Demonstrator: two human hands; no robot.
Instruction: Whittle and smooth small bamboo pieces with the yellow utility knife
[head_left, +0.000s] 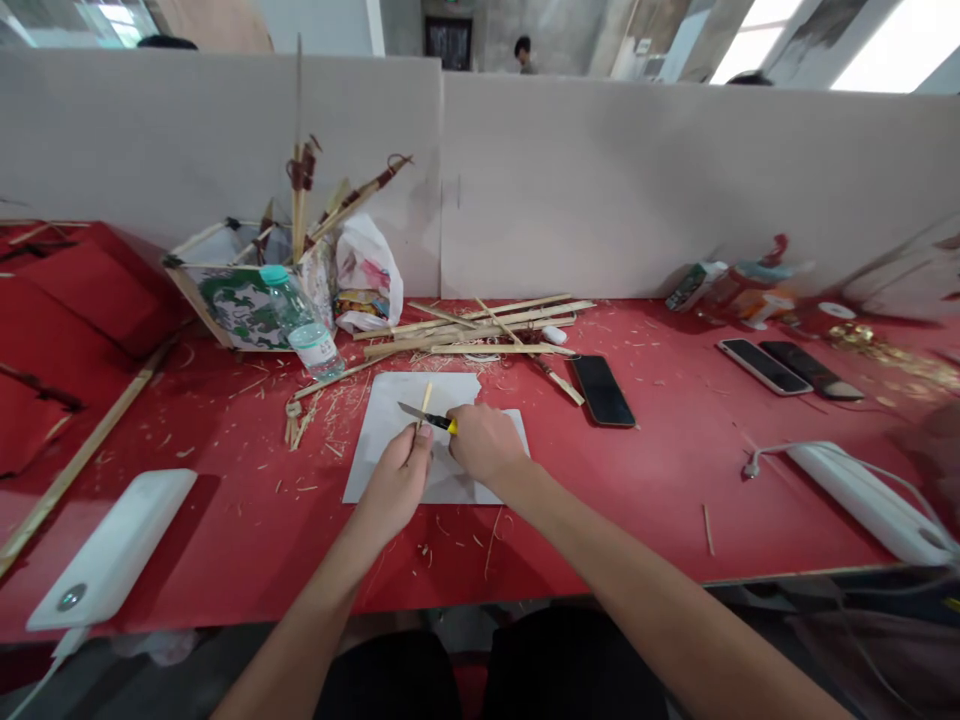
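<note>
My left hand (399,478) pinches a short bamboo stick (425,402) that points up and away from me. My right hand (484,442) is closed round a yellow-handled utility knife (429,418), whose blade lies across the stick near my left fingertips. Both hands hover over a grey sheet of paper (390,440) on the red table (645,480). Bamboo shavings lie scattered around the sheet.
A pile of bamboo strips (480,325) lies behind the sheet, with a black phone (601,390) to its right. A water bottle (301,322) and a box of sticks (232,295) stand at back left. Two phones (784,367), power banks (112,545), (870,500) and a partition wall (600,180) surround them.
</note>
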